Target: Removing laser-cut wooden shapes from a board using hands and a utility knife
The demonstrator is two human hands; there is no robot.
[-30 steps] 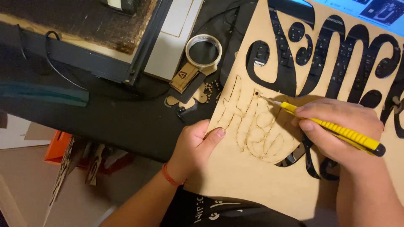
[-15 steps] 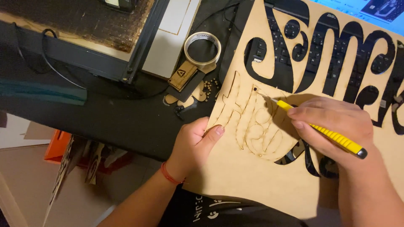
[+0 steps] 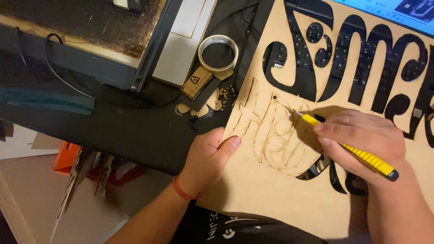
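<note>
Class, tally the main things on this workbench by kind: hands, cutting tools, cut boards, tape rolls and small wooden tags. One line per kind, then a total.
Hands: 2, the left hand gripping the board edge and the right hand holding the knife
Yellow craft knife: 1
Thin wooden board with cut-out shapes: 1
Tape roll: 1
Small wooden tag: 1
Total: 6

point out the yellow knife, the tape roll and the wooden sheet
yellow craft knife (image 3: 361, 156), head view, on its yellow handle
tape roll (image 3: 218, 41), head view, on its upper rim
cut wooden sheet (image 3: 271, 199), head view, bare lower part

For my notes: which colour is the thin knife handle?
Yellow with a black end cap: the thin knife handle, head view.
</note>
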